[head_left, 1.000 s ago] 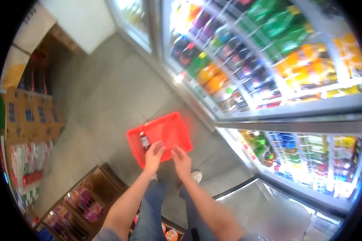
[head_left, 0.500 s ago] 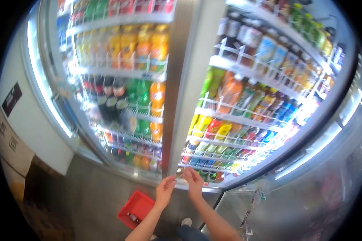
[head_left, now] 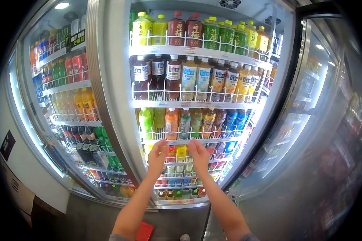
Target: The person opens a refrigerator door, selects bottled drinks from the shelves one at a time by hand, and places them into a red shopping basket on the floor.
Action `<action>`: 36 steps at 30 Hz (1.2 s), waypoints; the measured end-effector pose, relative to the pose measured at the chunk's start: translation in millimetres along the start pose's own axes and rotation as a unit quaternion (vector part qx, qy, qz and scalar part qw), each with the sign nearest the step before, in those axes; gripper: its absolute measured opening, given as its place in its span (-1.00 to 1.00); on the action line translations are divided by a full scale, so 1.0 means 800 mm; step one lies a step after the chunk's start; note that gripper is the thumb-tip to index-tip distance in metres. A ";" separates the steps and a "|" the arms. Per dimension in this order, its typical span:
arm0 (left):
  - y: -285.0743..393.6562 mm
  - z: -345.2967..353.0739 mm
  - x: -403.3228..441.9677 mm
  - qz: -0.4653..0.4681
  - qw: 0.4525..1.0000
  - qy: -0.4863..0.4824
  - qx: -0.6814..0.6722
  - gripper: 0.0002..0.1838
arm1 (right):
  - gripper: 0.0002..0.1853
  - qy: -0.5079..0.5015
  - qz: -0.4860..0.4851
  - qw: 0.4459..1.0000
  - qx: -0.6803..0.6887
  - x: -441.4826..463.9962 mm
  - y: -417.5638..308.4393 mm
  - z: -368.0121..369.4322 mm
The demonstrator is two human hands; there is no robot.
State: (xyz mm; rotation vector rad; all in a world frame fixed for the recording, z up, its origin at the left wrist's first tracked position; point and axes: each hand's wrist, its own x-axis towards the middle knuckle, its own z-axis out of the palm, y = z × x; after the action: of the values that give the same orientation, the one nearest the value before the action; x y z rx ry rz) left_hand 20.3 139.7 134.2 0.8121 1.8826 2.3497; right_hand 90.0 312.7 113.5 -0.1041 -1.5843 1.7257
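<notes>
— Just ahead of the fingers, what do you get from over there?

— Drinks, as far as I can make out from my seat. I have the left hand (head_left: 156, 158) and the right hand (head_left: 200, 156) raised side by side, apart, before an open fridge (head_left: 120, 60)

— And the fingers themselves?

— Loosely bent on both hands, not closed up, and gripping nothing that I can see. Whether any tip touches the shelf (head_left: 219, 140) behind them, I can't tell from this far off

— Which bottles are nearest?

— Just above the fingertips, upright on that shelf, I see an orange bottle (head_left: 171, 122) and a clear bottle (head_left: 184, 124) with a green label. Between the two sets of fingers, one level lower, I get a red bottle (head_left: 171, 153) and a yellow bottle (head_left: 181, 152). Up and right of the right fingers stand blue bottles (head_left: 240, 120)

— Higher than that?

— Well above the fingers, I have a row of labelled bottles (head_left: 204, 76), then a top row (head_left: 194, 34) in yellow, dark red and green

— Anything lower?

— Well below the left fingers, on the floor (head_left: 96, 215), I see a red basket (head_left: 145, 231), partly hidden by the forearm
</notes>
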 end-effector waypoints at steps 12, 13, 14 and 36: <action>0.049 0.011 0.088 0.051 0.996 -0.068 -0.028 -0.58 | -0.55 0.030 -0.010 0.999 -0.038 0.044 -0.032 0.008; 0.057 0.008 0.099 0.055 0.996 -0.075 -0.013 -0.57 | -0.55 0.031 -0.027 0.998 -0.054 0.054 -0.036 0.016; 0.065 0.003 0.108 0.059 0.995 -0.081 0.001 -0.55 | -0.55 0.031 -0.043 0.996 -0.069 0.063 -0.038 0.025; 0.146 0.006 0.294 0.141 0.988 -0.027 0.051 -0.46 | -0.51 0.046 -0.160 0.976 -0.143 0.264 -0.141 0.155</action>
State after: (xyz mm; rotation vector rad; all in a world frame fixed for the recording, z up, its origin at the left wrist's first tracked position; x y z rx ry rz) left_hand -146.0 190.6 330.5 1.2147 1.9977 2.3659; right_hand -70.2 325.0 330.1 -0.0653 -1.6688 1.2260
